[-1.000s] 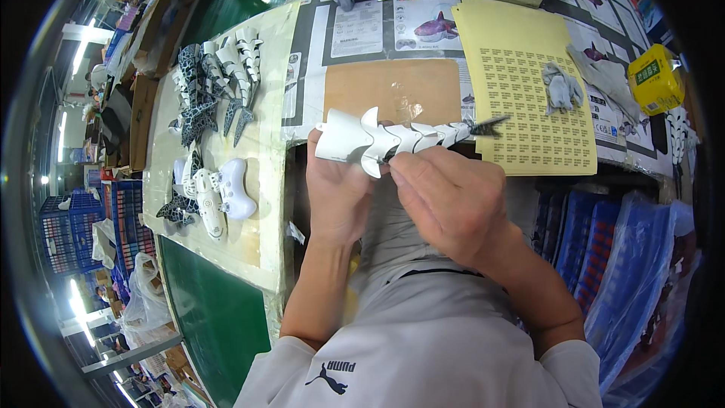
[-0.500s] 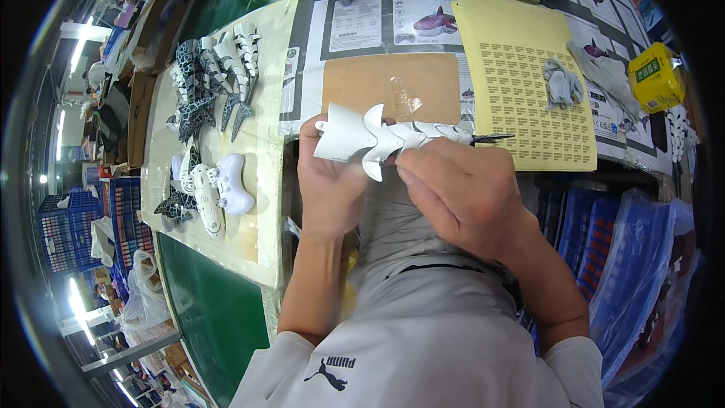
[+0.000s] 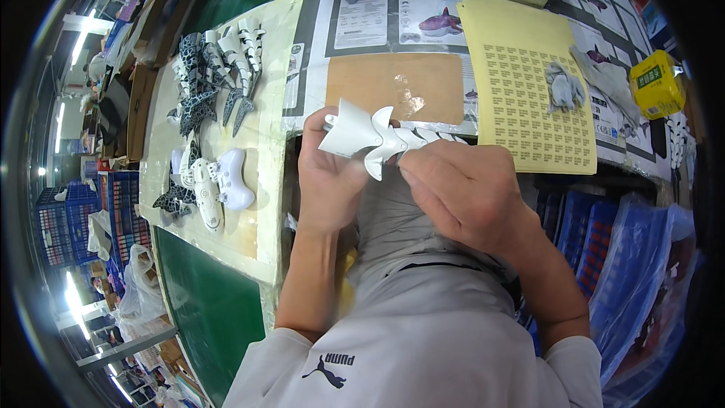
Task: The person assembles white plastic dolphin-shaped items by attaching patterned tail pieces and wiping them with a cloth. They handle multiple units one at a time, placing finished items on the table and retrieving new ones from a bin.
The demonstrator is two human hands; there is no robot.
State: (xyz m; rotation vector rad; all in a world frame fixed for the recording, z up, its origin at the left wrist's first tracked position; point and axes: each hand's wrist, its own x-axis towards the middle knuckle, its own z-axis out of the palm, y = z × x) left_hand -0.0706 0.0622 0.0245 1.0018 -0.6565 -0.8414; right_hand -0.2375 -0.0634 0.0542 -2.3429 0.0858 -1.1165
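Observation:
My left hand [image 3: 332,185] is closed round the wide, hollow end of a white jointed toy shark body [image 3: 355,132], its thumb beneath and fingers behind. Two pointed fins stick out from the body, one up and one down. My right hand [image 3: 472,193] grips the narrow segmented tail part, thumb and forefinger pressed at the joint behind the fins. Its fingers cover much of the tail, and the tail's tip is hidden behind them. The toy is held just over the near edge of the table, above my lap.
On the left table lie several black-patterned jointed shark tails [image 3: 198,83], a white toy body [image 3: 205,193] and a white game controller [image 3: 236,180]. Yellow printed sheets [image 3: 521,136], a crumpled grey cloth [image 3: 565,87] and a yellow pack [image 3: 657,85] lie right. Blue crates [image 3: 578,234] stand below.
The tail has bent and shifted slightly under my right hand, so its dark tip no longer shows. The wide end has tilted a little, while both hands keep their hold.

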